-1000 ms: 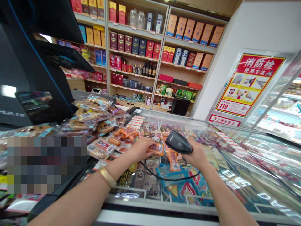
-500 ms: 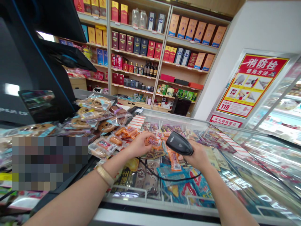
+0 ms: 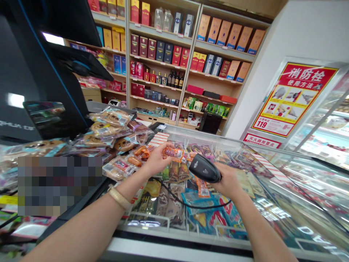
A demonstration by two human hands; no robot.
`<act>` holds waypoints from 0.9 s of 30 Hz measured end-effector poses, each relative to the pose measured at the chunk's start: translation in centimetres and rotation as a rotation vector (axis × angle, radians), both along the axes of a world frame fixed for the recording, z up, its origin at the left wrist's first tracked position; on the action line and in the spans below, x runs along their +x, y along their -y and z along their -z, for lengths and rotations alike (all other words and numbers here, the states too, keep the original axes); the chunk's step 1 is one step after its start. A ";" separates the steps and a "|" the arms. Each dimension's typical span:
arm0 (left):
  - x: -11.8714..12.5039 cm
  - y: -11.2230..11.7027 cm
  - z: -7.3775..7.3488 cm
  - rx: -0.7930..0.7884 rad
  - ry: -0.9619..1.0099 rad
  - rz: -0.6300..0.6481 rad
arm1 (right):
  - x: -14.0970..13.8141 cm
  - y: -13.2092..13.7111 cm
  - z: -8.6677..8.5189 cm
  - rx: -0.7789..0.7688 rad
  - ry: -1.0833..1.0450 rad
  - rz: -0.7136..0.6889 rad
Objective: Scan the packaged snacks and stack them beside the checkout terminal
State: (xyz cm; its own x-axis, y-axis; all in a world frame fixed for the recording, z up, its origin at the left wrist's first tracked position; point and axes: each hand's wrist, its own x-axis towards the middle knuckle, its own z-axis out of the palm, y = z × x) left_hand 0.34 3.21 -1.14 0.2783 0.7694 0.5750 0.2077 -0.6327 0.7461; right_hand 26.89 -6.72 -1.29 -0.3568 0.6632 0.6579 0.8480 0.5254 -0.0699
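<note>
Spanning the near edge of the glass counter [image 3: 152, 251], 2 forearms [image 3: 84, 218] extend fr. near left and near right. Gold-tone bracelet [image 3: 119, 198] on left wrist. Mosaic patch [image 3: 60, 185] at near left, content hidden. Visible thru glass, btwn forearms: blue pkts [image 3: 196, 200] at ctr., brown pkts [image 3: 165, 205] to their left. Black cable [image 3: 196, 207] loops across, on near side of R hand [image 3: 229, 180] and L hand [image 3: 159, 159]. R hand: wrapped round grip of black scanner [image 3: 204, 168]; most fingers hidden. Scanner head pts. left, twd. L hand. Loose orange pkt [image 3: 203, 189] shows partly beneath scanner; contact w/ it: can't tell. L hand: thumb + fingers pinching held orange pkt [image 3: 175, 155] by its left end; free end extends right. Pos. of held orange pkt: btwn hands, just left and slightly far of scanner head, narrow gap. Left of L hand: sausage pkts [image 3: 134, 161], then a heap of flat wrapped goods [image 3: 109, 125], piled higher. Farther left: dark terminal [image 3: 21, 72] w/ screen [image 3: 79, 22]. Far right: red-and-yellow poster [image 3: 296, 98] on white wall [image 3: 251, 91]; lit case [image 3: 329, 134] to its right, contents blurred. Farthest, ctr.: shelf unit [image 3: 127, 72], multiple tiers, w/ boxed goods [image 3: 233, 36], dark bottles [image 3: 174, 79], green pouches [image 3: 218, 108] on lower right tier.
</note>
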 end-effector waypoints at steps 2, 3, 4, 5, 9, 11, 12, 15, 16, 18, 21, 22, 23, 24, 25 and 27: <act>0.1 0.0 0.1 0.000 -0.012 0.006 | -0.1 0.0 -0.1 0.002 0.009 0.003; 0.1 0.1 0.1 0.001 -0.015 0.009 | -0.1 0.0 -0.1 0.001 0.013 0.005; 0.1 0.1 0.1 0.001 -0.016 0.015 | -0.1 0.0 -0.1 0.001 0.018 0.007; 0.1 0.1 0.0 0.002 -0.015 0.021 | -0.1 0.0 -0.1 -0.001 0.022 0.011; 0.1 0.2 -0.1 0.018 -0.014 0.020 | -0.1 0.0 -0.1 -0.013 0.020 0.017; 0.1 0.2 0.0 0.022 -0.036 0.004 | -0.1 0.0 0.0 -0.002 0.005 0.002; 0.1 0.2 0.1 0.026 -0.048 -0.006 | -0.1 0.0 0.0 0.010 -0.004 -0.008; 0.1 0.0 0.3 0.084 -0.074 -0.080 | 0.1 0.0 0.1 0.049 -0.030 -0.021; 0.0 0.0 0.3 0.123 -0.084 -0.135 | 0.2 0.0 0.1 0.053 -0.039 -0.019; -0.5 -0.1 0.0 0.205 -0.129 -0.303 | 0.4 0.0 0.1 0.053 -0.059 -0.003; -1.6 -0.3 -0.7 0.272 -0.279 -0.624 | 0.7 -0.1 0.1 0.049 -0.080 0.029; -2.1 -0.4 -0.9 0.277 -0.335 -0.719 | 0.7 -0.1 0.1 0.053 -0.083 0.034; -2.5 -0.5 -1.1 0.275 -0.387 -0.794 | 0.8 -0.2 0.1 0.060 -0.085 0.034; -3.0 -0.7 -1.1 0.270 -0.431 -0.845 | 0.9 -0.2 0.1 0.069 -0.086 0.030; -3.3 -0.8 -1.1 0.263 -0.467 -0.875 | 1.0 -0.2 0.2 0.080 -0.086 0.026; -3.8 -1.0 -0.9 0.249 -0.526 -0.898 | 1.1 -0.3 0.3 0.099 -0.087 0.026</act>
